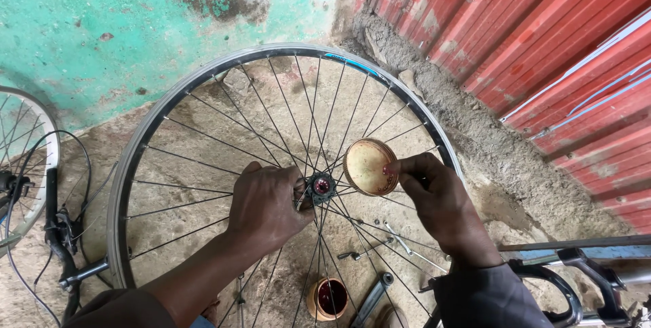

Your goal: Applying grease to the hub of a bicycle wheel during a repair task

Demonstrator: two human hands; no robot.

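Steel-dark and grimy, the hub (321, 185) sits at the centre of the bicycle wheel (285, 165) you have standing in front of you, its reddish middle showing where the axle end pokes out. Your left hand (266, 205) comes in from nine o'clock and is closed around the hub, fingers wrapped on its near side to steady it. Your right hand (434, 202) sits at three o'clock, pinching a round yellowish lid (369, 167) by its edge, hollow side facing you and smeared, held just beside the hub at about two o'clock. By the look of it, you are dressing the hub bearing with grease from the lid; the next move likely calls for a fingertip pressed squarely into the hub's open end while the left hand keeps the wheel from turning. Thin dark spokes (203, 138) fan out to a silver rim (224, 67) with a blue patch near one o'clock. Below, at six o'clock, a small open tin (329, 298) with dark red contents stands on the concrete floor (203, 158), with a spanner (371, 299) just beside it and loose metal parts (400, 236) towards four o'clock. Another bicycle (41, 213) rests at nine o'clock, a green wall (135, 23) at eleven, and a red corrugated wall (542, 43) at two.
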